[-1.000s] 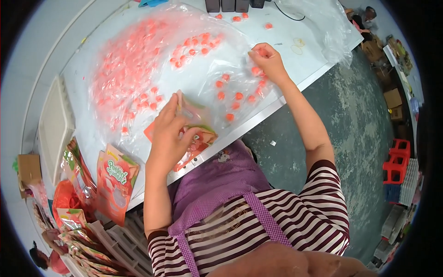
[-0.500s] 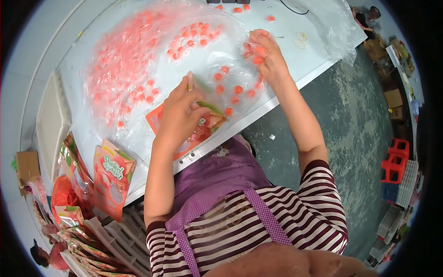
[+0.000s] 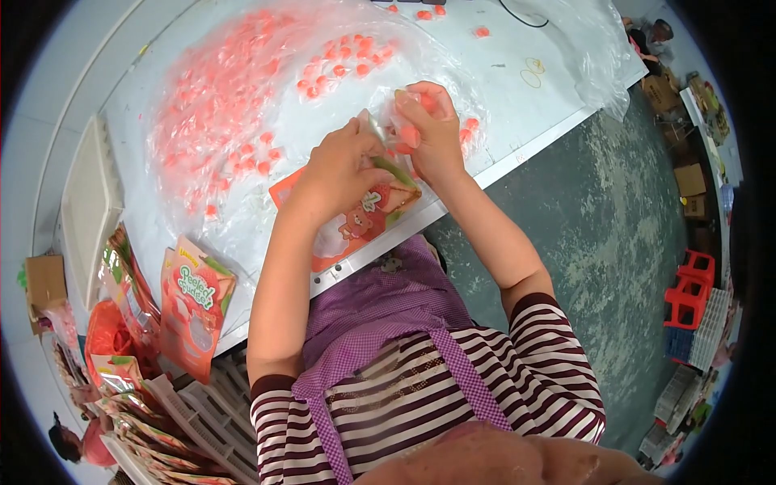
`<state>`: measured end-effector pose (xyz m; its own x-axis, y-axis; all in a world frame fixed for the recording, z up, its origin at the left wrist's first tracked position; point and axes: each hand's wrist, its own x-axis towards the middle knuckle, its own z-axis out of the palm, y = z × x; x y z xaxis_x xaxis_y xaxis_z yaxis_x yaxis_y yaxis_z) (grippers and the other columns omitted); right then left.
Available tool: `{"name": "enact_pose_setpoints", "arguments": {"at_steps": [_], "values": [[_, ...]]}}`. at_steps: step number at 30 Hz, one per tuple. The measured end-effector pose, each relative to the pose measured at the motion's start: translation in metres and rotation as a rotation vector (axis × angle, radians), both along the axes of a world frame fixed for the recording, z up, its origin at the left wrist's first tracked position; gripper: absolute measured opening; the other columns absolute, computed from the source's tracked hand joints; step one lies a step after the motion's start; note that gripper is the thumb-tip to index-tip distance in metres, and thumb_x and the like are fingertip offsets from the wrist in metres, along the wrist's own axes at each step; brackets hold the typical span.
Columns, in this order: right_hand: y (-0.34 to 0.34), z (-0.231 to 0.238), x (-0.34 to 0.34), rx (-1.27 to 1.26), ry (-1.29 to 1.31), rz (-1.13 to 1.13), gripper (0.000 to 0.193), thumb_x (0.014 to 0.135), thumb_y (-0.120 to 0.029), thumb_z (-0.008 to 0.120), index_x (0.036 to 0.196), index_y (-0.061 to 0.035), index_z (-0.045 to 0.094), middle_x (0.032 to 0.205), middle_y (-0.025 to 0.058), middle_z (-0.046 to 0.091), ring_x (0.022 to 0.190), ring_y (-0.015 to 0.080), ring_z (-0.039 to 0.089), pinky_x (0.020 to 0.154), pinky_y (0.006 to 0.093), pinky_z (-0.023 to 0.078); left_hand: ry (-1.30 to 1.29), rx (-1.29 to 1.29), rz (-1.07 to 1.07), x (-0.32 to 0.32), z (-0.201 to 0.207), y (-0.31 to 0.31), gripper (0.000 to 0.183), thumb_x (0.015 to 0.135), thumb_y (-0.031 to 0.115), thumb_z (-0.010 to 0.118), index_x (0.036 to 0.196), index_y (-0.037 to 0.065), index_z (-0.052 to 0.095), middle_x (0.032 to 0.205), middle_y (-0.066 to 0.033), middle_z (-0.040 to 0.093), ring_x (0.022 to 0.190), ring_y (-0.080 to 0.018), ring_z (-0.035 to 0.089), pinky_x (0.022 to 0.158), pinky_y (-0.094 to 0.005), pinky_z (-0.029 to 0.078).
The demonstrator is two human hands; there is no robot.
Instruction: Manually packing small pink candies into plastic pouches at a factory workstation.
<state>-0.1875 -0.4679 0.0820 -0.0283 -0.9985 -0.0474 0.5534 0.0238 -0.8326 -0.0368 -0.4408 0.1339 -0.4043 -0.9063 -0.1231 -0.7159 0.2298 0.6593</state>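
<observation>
My left hand [image 3: 343, 170] grips the upper edge of an orange-red candy pouch [image 3: 360, 226] with a cartoon and fruit print, tilted at the table's front edge. The pouch mouth points up and to the right, toward my right hand [image 3: 436, 133]. Closed around several red candies [image 3: 410, 136] in clear wrappers, that hand is right beside the mouth. Whether any candy is inside the pouch cannot be seen. Just right of my right hand lie a few more wrapped candies [image 3: 470, 128]. A small group of candies [image 3: 343, 65] is spread beyond both hands.
A big heap of wrapped candies [image 3: 218, 89] covers the table's far left. A white tray [image 3: 93, 194] stands at the left edge, with printed pouches [image 3: 194, 311] nearer me. Clear plastic sheeting [image 3: 590, 56] hangs over the right corner. Red stools [image 3: 689, 295] stand far right.
My right hand has come left and nearer with its candies, up to the pouch mouth. My left hand and the pouch have shifted slightly right. Loose candies beside the pouch are now mostly out of sight.
</observation>
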Motion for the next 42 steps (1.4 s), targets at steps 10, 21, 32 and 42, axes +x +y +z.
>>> {"name": "enact_pose_setpoints", "arguments": {"at_steps": [10,21,32,42], "values": [[-0.003,-0.007,-0.006,-0.006,-0.035,-0.063,0.019,0.086,-0.010,0.059,0.101,-0.0087,0.049,0.089,0.0031,0.057,0.074,0.0104,0.056,0.058,0.0242,0.048,0.117,0.040,-0.016,0.000,-0.002,-0.008,0.022,0.069,0.013,0.069,0.089,0.006,0.063,0.096,-0.0113,0.056,0.087,-0.0272,0.056,0.079,-0.0348,0.045],[0.013,-0.016,-0.014,-0.191,0.177,0.136,0.012,0.090,-0.012,0.054,0.099,-0.0040,0.054,0.097,0.0024,0.056,0.085,0.0061,0.052,0.073,0.0220,0.046,0.225,0.162,0.102,-0.004,0.001,-0.008,0.011,0.078,0.004,0.062,0.084,0.002,0.054,0.127,-0.0181,0.050,0.107,-0.0173,0.053,0.082,-0.0272,0.044],[0.029,0.007,-0.013,-0.811,0.727,0.321,0.025,0.092,-0.019,0.041,0.088,-0.0005,0.058,0.090,0.0094,0.054,0.088,0.0217,0.051,0.086,0.0338,0.037,0.692,0.058,0.006,0.022,-0.020,0.028,0.009,0.077,-0.001,0.061,0.084,0.003,0.057,0.132,-0.0196,0.046,0.118,-0.0227,0.049,0.086,-0.0299,0.043],[0.083,0.012,0.032,-1.003,0.518,0.155,0.038,0.086,-0.043,0.055,0.072,-0.0080,0.058,0.070,0.0041,0.054,0.064,0.0248,0.052,0.060,0.0343,0.041,1.016,0.041,0.053,0.063,-0.029,0.081,0.017,0.073,-0.011,0.058,0.080,0.003,0.052,0.131,-0.0247,0.045,0.118,-0.0293,0.047,0.094,-0.0375,0.040]]}}
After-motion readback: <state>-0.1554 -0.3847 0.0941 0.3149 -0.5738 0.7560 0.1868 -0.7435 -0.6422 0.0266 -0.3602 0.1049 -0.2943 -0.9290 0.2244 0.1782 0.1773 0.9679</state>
